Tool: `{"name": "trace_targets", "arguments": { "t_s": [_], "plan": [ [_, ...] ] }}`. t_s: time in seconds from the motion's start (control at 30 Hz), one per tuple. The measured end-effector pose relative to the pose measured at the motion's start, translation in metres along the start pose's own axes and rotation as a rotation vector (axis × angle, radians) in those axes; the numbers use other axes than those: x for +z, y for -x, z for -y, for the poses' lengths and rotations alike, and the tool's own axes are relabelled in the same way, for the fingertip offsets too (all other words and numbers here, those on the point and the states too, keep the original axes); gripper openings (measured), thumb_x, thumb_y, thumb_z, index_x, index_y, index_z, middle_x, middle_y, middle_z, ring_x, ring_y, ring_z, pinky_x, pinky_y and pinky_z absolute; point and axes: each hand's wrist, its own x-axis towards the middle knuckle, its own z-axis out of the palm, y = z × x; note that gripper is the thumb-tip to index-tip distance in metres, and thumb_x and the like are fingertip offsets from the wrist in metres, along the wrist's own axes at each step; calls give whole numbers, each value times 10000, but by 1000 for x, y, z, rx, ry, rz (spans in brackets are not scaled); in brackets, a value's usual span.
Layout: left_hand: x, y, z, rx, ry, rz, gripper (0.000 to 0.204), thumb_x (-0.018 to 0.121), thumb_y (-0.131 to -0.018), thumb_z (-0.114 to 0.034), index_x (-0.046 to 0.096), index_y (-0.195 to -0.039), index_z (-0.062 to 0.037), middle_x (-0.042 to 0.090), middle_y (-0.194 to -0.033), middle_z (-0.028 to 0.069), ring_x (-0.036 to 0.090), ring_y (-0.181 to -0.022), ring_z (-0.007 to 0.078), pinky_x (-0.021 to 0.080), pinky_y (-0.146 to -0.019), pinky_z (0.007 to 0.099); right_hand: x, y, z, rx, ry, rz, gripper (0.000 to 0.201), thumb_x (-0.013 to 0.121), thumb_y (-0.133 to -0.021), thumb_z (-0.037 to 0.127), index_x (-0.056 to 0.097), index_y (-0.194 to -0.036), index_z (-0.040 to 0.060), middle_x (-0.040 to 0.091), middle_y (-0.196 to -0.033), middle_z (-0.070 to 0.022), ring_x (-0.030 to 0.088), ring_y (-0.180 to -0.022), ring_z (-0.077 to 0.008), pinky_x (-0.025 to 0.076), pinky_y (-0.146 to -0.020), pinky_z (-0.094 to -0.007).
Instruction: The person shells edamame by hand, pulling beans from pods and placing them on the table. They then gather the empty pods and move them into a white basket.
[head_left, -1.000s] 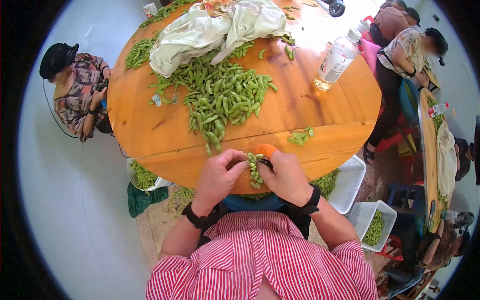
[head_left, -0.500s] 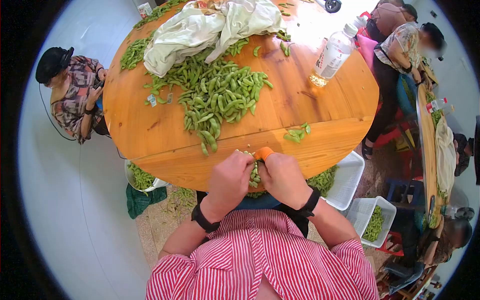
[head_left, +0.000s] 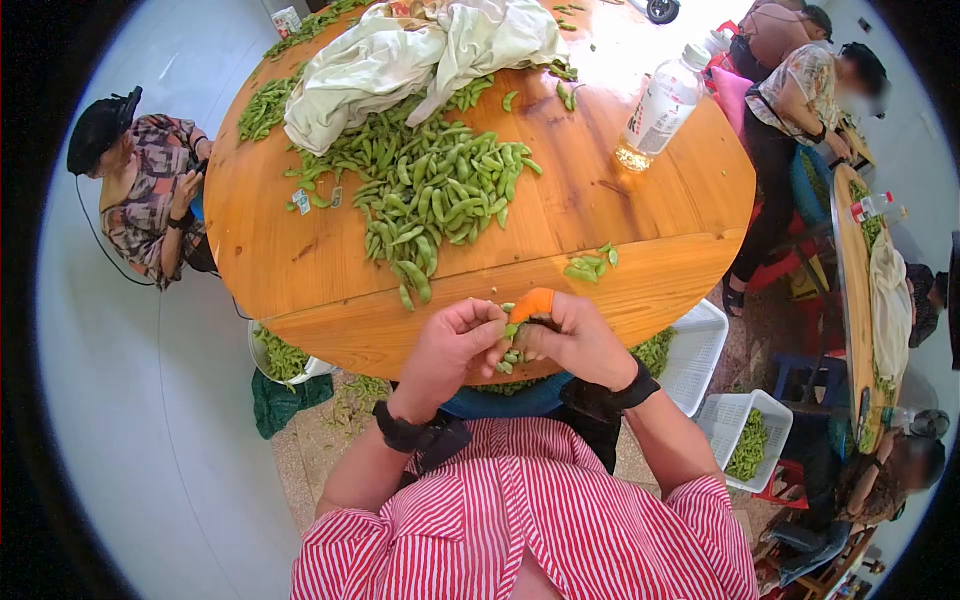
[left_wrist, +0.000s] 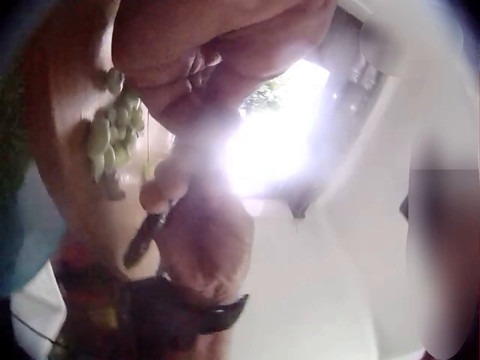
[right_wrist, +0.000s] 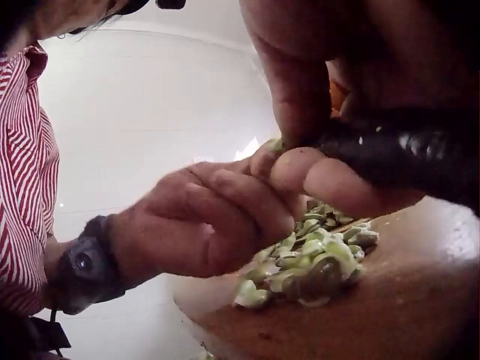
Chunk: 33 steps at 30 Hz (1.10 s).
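Both hands meet over the near table edge. A green pod point(head_left: 511, 329) lies between the fingertips, pinched by my left hand point(head_left: 450, 345) and my right hand point(head_left: 580, 340). An orange cover point(head_left: 533, 303) wraps one right finger. In the right wrist view, a long black object point(right_wrist: 405, 154) lies against the right fingers; what it is, I cannot tell. A bit of green point(right_wrist: 276, 143) shows where the fingertips meet. Loose pale green beans point(right_wrist: 300, 262) lie on the wood just below the hands, and these beans point(left_wrist: 112, 135) also show in the left wrist view.
A large pod pile point(head_left: 430, 190) covers the middle of the table point(head_left: 300, 270), with a pale cloth point(head_left: 370, 75) behind. Several pods point(head_left: 590, 264) lie to the right, near a bottle point(head_left: 660, 110). White baskets point(head_left: 700, 345) stand below right. Other people sit on both sides.
My left hand turned over the beans and is now tilted back, its fingertips and the pod more visible. The right hand has shifted slightly. The view has moved a little to the right.
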Motion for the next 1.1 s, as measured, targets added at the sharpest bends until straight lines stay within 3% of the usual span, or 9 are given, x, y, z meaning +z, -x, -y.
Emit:
{"name": "trace_targets", "arguments": {
  "t_s": [0.03, 0.07, 0.1, 0.2, 0.33, 0.37, 0.4, 0.6, 1.1],
  "plan": [
    [1, -1, 5, 0, 0, 0, 97, 640, -937, -89, 600, -1003, -31, 623, -801, 10, 575, -634, 71, 477, -550, 217, 0, 0, 1, 48, -39, -27, 131, 625, -860, 50, 616, -976, -9, 598, -718, -123, 591, -654, -146, 476, -614, -306],
    [1, -3, 15, 252, -305, -62, 97, 655, -920, -77, 611, -989, -25, 627, -805, 15, 580, -644, 83, 477, -564, 230, 1, -1, 1, 97, -78, -54, 127, 627, -862, 53, 618, -973, -10, 596, -710, -104, 579, -654, -109, 474, -609, -299],
    [4, -3, 17, 505, -610, -124, 97, 669, -903, -65, 622, -974, -19, 632, -810, 19, 585, -654, 95, 478, -579, 242, 2, -1, 0, 97, -79, -54, 127, 627, -862, 53, 618, -973, -10, 596, -710, -104, 579, -654, -109, 474, -609, -299],
    [9, 1, 8, 813, -1034, -220, 123, 698, -869, -56, 637, -967, -13, 630, -817, 19, 583, -677, 101, 469, -603, 252, 8, 0, 2, 40, 150, -139, 116, 627, -857, 55, 617, -944, -21, 596, -688, -140, 596, -612, -176, 474, -592, -319],
    [11, -1, 13, 796, -905, -256, 109, 685, -895, -74, 638, -965, -6, 627, -793, 19, 568, -635, 94, 455, -571, 237, 11, 1, 18, -102, 414, -197, 85, 609, -844, 42, 603, -902, -20, 584, -698, -210, 620, -653, -347, 478, -588, -370],
    [10, -1, 14, 591, -642, -231, 110, 668, -918, -97, 636, -966, -4, 625, -777, 19, 565, -611, 90, 456, -554, 231, 10, 2, 18, -111, 472, -198, 75, 602, -840, 35, 599, -897, -14, 581, -714, -228, 620, -692, -395, 480, -593, -386],
    [10, -1, 15, 387, -381, -202, 122, 651, -941, -120, 635, -967, -2, 623, -761, 19, 561, -587, 86, 457, -537, 226, 10, 2, 18, -111, 472, -198, 75, 602, -840, 35, 599, -897, -14, 581, -714, -228, 620, -692, -395, 480, -593, -386],
    [3, -8, 6, 51, 27, -67, 187, 609, -983, -202, 611, -992, -15, 598, -719, -5, 548, -568, 50, 443, -481, 187, 8, 1, 21, -210, 452, -164, 92, 613, -834, 54, 591, -889, -16, 588, -715, -235, 621, -700, -413, 483, -588, -415],
    [20, -21, 15, 352, -392, -132, 201, 569, -961, -94, 604, -1124, 19, 638, -835, 16, 585, -681, 67, 482, -595, 217, 8, 3, 11, -113, 692, -337, 155, 639, -844, 132, 584, -833, -12, 607, -724, -236, 623, -707, -418, 484, -600, -479]
  ]
}}
